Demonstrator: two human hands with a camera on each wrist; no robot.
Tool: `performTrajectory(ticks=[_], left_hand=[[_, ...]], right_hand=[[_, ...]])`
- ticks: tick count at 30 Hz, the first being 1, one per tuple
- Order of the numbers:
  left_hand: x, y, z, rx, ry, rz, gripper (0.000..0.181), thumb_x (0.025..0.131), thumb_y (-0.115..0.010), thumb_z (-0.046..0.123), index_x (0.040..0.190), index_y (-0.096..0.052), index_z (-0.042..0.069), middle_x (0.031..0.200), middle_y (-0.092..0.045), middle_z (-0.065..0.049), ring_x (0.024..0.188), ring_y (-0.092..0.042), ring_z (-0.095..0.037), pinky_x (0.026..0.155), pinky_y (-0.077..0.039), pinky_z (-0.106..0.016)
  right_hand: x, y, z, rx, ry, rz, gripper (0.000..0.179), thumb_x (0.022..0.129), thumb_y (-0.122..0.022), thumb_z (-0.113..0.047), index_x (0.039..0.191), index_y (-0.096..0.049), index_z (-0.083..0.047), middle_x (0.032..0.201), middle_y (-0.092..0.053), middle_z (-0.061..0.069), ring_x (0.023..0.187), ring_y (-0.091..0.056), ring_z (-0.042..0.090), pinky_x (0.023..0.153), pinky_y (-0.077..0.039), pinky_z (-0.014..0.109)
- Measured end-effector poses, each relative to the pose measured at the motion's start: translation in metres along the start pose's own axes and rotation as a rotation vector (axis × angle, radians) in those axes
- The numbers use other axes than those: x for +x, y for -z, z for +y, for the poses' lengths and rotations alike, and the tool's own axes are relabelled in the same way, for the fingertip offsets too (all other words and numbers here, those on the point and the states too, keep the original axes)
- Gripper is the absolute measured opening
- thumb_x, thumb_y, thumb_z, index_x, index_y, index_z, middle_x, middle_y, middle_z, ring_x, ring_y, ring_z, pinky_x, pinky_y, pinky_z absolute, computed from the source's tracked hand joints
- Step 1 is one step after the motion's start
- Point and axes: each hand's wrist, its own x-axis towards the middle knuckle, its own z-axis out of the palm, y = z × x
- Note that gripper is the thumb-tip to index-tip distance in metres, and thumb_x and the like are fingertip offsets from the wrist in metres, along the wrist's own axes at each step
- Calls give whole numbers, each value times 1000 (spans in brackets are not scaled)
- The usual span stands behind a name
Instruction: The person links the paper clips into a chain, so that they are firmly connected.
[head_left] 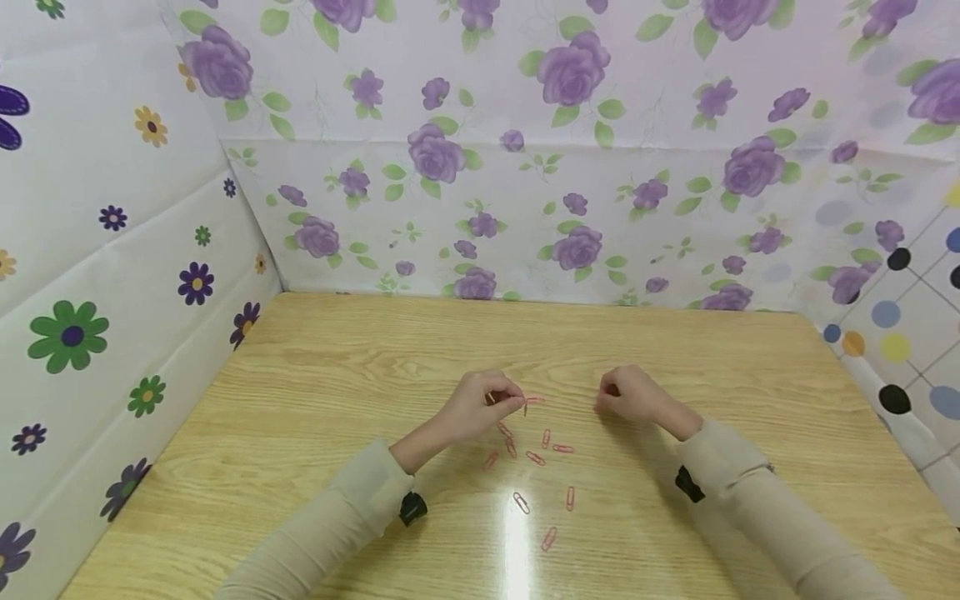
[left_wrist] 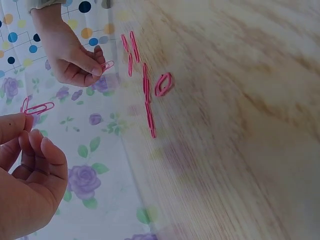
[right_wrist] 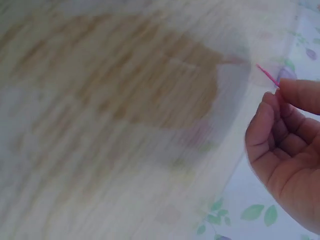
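Note:
My left hand (head_left: 480, 406) is raised over the table, its thumb and forefinger pinching pink wire paper clips (left_wrist: 42, 107). Two of these seem to cross at the fingertips in the left wrist view, one pointing sideways and the other upward. To the right, apart from it, my right hand (head_left: 633, 395) pinches a single pink paper clip (right_wrist: 268, 74) by one end, the rest sticking out past the thumb. Several loose pink paper clips (head_left: 535, 457) lie on the wood between the forearms, closest to the left hand.
The wood-grain table (head_left: 337, 358) reaches back to a floral cloth (head_left: 480, 225). A flowered sheet (head_left: 75, 250) stands along the left side, and a dotted one (head_left: 892, 350) along the right. Dark bands sit at both wrists. Nearer the front edge lie more paper clips (head_left: 549, 538).

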Motion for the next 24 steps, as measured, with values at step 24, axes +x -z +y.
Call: performTrajectory(ticks=[24], left_hand=[[5, -3, 38, -6, -79, -37, 9, 85, -59, -2, 85, -67, -6, 77, -63, -14, 65, -54, -18, 59, -47, -26]], right_hand=[[-6, -3, -51, 531, -195, 69, 32, 91, -47, -7, 61, -57, -3, 44, -35, -2, 39, -27, 11, 43, -31, 26]])
